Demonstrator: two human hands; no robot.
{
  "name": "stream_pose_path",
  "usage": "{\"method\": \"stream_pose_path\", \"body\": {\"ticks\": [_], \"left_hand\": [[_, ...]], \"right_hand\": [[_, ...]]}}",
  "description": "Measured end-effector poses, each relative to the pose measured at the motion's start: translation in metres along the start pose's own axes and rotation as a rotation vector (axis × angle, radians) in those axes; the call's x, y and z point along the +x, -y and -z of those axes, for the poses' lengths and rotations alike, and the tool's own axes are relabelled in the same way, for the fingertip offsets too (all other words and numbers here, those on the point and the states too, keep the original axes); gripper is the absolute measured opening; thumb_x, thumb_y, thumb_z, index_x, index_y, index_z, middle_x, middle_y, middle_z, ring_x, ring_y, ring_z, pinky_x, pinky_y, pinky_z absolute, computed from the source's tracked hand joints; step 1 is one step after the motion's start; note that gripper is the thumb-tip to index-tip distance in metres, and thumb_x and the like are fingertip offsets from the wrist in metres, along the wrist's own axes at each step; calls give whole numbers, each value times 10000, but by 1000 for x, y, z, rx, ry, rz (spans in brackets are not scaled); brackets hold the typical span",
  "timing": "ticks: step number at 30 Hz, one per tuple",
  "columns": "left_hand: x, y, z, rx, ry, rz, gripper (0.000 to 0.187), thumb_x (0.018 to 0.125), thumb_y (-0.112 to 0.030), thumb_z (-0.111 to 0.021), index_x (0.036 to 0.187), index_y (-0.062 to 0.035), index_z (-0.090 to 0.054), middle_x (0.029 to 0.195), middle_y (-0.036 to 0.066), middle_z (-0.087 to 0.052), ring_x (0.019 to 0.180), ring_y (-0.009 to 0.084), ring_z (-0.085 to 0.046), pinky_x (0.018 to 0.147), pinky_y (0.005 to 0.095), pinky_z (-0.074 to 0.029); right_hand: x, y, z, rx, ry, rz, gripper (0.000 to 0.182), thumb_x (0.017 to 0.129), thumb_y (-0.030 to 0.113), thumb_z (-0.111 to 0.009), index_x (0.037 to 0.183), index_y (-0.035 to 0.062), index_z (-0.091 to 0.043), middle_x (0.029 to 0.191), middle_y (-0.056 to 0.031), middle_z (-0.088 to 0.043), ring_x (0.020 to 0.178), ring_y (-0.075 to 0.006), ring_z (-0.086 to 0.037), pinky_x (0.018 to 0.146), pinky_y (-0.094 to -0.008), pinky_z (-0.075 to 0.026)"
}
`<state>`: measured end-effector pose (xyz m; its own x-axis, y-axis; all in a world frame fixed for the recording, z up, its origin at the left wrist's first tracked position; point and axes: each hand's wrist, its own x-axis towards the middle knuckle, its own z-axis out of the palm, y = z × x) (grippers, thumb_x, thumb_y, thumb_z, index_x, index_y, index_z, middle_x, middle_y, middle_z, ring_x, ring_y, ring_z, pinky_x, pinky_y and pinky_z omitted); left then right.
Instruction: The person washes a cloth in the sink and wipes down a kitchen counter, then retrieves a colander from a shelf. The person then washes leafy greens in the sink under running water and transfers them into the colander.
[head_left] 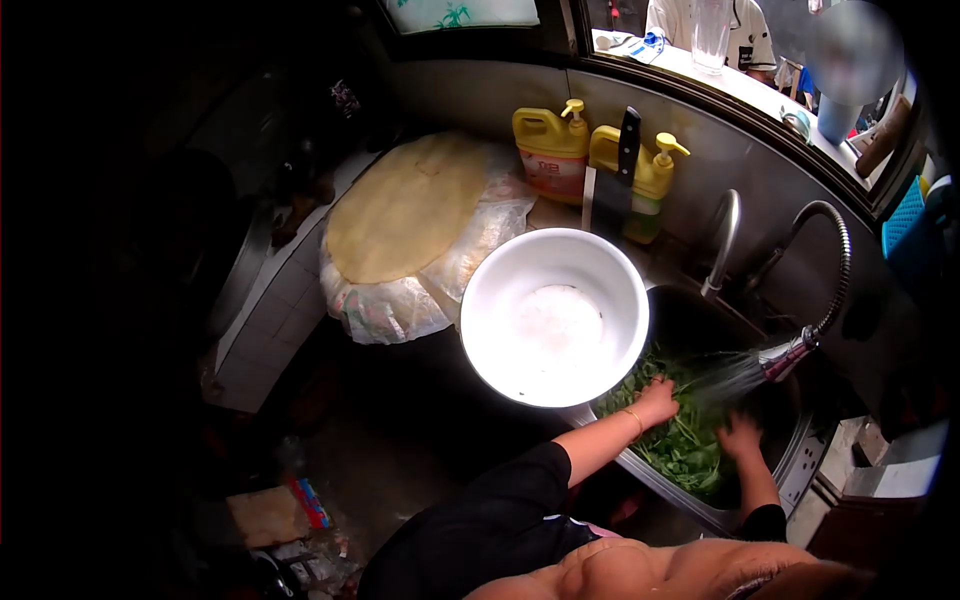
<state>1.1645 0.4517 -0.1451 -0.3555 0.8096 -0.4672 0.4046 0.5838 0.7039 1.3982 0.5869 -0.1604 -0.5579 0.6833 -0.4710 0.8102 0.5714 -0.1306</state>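
Leafy greens (690, 455) with thin stems fill the sink (672, 488). My left hand (657, 402), with a thin bracelet at the wrist, is at the left side of the greens with its fingers curled into them. On the right side, my right hand (740, 437) reaches down into the same greens; its fingers are smeared by motion and partly hidden. A spray head (787, 357) on a coiled metal hose pours a fan of water over the leaves between and above my hands.
A large white basin (555, 318) stands left of the sink, its rim near my left forearm. Behind it are yellow pump jugs (552, 155) and an upright cleaver (610, 190). A curved faucet (727, 240) rises at the back. A round board (405, 210) lies on plastic wrapping further left.
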Motion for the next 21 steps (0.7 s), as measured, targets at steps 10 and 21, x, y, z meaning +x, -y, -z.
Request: {"method": "stream_pose_path", "body": {"ticks": [10, 21], "left_hand": [[-5, -4, -2, 3, -8, 53, 624, 765, -288, -577, 1338, -99, -421, 1466, 190, -237, 1253, 443, -346, 1022, 567, -279], [3, 2, -9, 108, -108, 40, 544, 757, -274, -565, 1250, -59, -485, 1315, 196, -428, 1190, 394, -444, 984, 474, -380]], "right_hand": [[-27, 49, 18, -104, 18, 179, 616, 775, 377, -574, 1361, 285, -408, 1480, -172, -238, 1340, -388, -246, 1012, -641, -239], [-23, 45, 14, -187, 75, 267, 554, 795, 371, -534, 1321, 218, -452, 1469, -121, -287, 1321, -406, -275, 987, -668, -269]]}}
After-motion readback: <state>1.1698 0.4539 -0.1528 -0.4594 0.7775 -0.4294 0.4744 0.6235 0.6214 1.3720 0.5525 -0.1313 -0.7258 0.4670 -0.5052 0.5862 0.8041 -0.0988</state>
